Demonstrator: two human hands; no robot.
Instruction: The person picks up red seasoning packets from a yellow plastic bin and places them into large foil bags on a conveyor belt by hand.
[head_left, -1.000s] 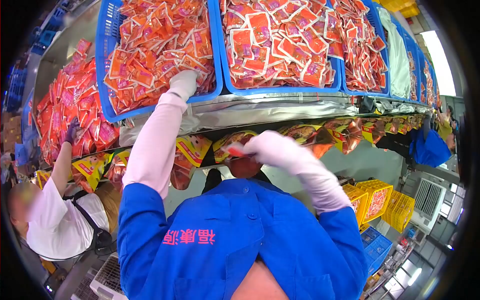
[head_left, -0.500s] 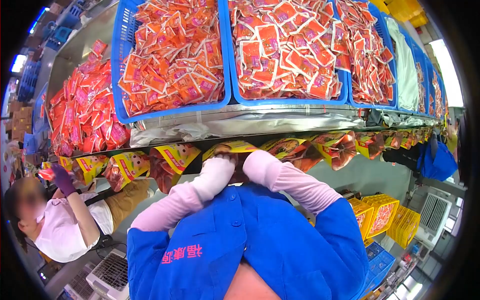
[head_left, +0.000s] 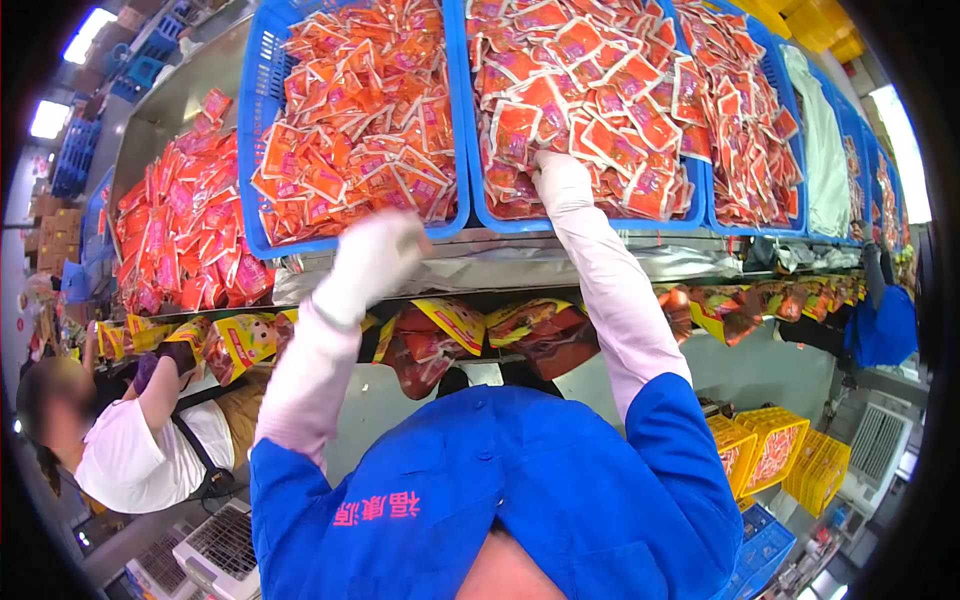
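My right hand [head_left: 562,182], in a white glove, reaches into the middle blue basket [head_left: 590,222]. Its fingertips are closed on a red sachet [head_left: 517,125] near the basket's front. My left hand [head_left: 375,260], also gloved, hangs in front of the left blue basket [head_left: 350,240], close to its rim. Motion blurs its fingers, so whether it holds anything cannot be made out. Below my hands, a row of yellow-and-red bags hangs along the counter edge, among them one bag [head_left: 430,340] and another bag [head_left: 545,335].
Loose red sachets [head_left: 190,220] are heaped at the left. A further blue basket [head_left: 755,228] stands to the right. A co-worker [head_left: 150,440] handles bags at the left. Yellow crates [head_left: 775,445] and a blue crate [head_left: 760,550] stand at lower right.
Both hands have left the hanging bag. The right moved up into the middle basket; the left rose and moved left to the left basket's rim. The co-worker's hand has dropped to the bags.
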